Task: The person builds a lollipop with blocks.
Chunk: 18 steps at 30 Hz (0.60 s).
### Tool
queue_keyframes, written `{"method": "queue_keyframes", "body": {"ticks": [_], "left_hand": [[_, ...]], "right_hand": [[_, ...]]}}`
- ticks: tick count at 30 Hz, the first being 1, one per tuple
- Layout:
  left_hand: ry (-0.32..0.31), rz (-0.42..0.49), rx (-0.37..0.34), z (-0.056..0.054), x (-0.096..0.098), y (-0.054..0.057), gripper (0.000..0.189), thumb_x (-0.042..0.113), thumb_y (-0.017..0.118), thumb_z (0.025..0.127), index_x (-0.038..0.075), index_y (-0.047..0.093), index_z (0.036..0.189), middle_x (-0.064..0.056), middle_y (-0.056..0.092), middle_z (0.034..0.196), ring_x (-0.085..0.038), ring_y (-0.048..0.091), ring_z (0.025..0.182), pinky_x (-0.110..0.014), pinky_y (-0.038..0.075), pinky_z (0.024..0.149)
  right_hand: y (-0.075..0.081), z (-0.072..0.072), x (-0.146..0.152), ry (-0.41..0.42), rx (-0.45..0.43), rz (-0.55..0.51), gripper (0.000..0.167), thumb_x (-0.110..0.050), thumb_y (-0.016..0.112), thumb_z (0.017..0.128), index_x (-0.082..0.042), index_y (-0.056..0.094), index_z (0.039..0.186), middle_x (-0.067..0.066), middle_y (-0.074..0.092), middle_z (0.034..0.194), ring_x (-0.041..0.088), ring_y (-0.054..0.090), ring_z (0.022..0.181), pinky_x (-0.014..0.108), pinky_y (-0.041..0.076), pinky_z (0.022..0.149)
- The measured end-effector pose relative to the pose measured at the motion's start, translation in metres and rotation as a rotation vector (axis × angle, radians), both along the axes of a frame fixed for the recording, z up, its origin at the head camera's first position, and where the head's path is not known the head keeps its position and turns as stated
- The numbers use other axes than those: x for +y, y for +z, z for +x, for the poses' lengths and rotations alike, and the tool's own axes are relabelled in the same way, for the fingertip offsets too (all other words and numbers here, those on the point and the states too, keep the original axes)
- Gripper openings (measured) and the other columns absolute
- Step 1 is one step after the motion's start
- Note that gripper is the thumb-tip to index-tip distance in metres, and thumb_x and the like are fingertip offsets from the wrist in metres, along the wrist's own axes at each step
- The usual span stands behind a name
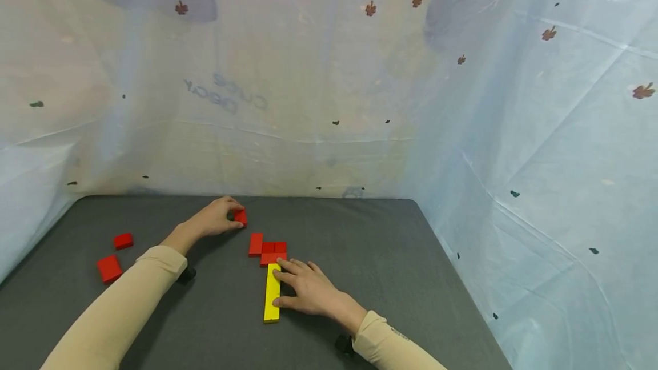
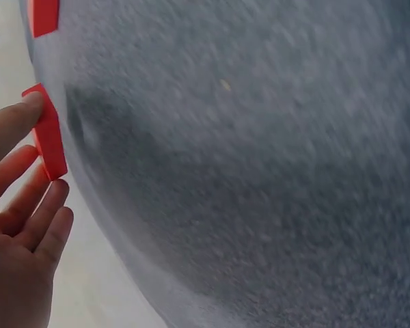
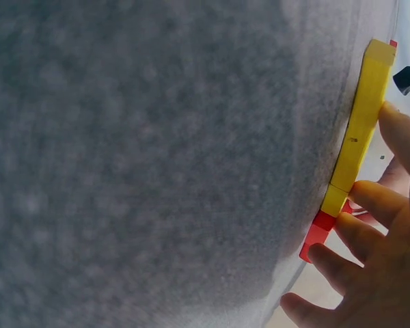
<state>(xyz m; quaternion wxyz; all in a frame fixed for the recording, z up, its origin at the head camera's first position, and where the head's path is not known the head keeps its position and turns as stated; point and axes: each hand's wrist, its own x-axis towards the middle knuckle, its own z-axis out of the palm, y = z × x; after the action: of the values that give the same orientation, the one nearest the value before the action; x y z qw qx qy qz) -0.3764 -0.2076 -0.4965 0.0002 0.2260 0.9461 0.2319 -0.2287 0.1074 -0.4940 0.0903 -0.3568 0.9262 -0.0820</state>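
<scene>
Near the back edge of the table, my left hand pinches a red block between thumb and fingers, raised off the surface in the left wrist view. My right hand rests along the right side of a long yellow strip of blocks, fingers extended and touching it. A seam crosses the strip in the right wrist view. At its far end lies a red block set crosswise, with small red blocks behind it and an upright-lying red rectangle at their left.
Two loose red blocks lie on the left side of the grey table: a smaller one and a larger one. A translucent patterned curtain hangs behind the table and along its right side.
</scene>
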Motion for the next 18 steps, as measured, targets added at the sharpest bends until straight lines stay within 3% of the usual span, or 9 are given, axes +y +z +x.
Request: {"method": "queue_keyframes", "body": {"ticks": [6,18], "left_hand": [[-0.005,0.063,0.063,0.007,0.016,0.007,0.052,0.027,0.080,0.094,-0.005,0.067,0.132,-0.030,0.057,0.137,-0.050,0.054,0.126,-0.065,0.046,0.103],[-0.060,0.110,0.055,0.016,0.059,0.017,0.052,0.026,0.081,0.093,0.000,0.066,0.135,-0.023,0.057,0.140,-0.044,0.056,0.128,-0.061,0.049,0.103]], "right_hand": [[0.000,0.002,0.000,-0.001,0.039,0.018,0.069,-0.061,0.059,0.100,-0.028,0.046,0.159,-0.006,0.032,0.169,0.022,0.033,0.154,0.058,0.036,0.118],[0.000,0.002,-0.002,0.018,0.046,0.028,0.073,-0.060,0.056,0.102,-0.024,0.040,0.162,-0.007,0.028,0.170,0.022,0.028,0.156,0.060,0.034,0.118]]}}
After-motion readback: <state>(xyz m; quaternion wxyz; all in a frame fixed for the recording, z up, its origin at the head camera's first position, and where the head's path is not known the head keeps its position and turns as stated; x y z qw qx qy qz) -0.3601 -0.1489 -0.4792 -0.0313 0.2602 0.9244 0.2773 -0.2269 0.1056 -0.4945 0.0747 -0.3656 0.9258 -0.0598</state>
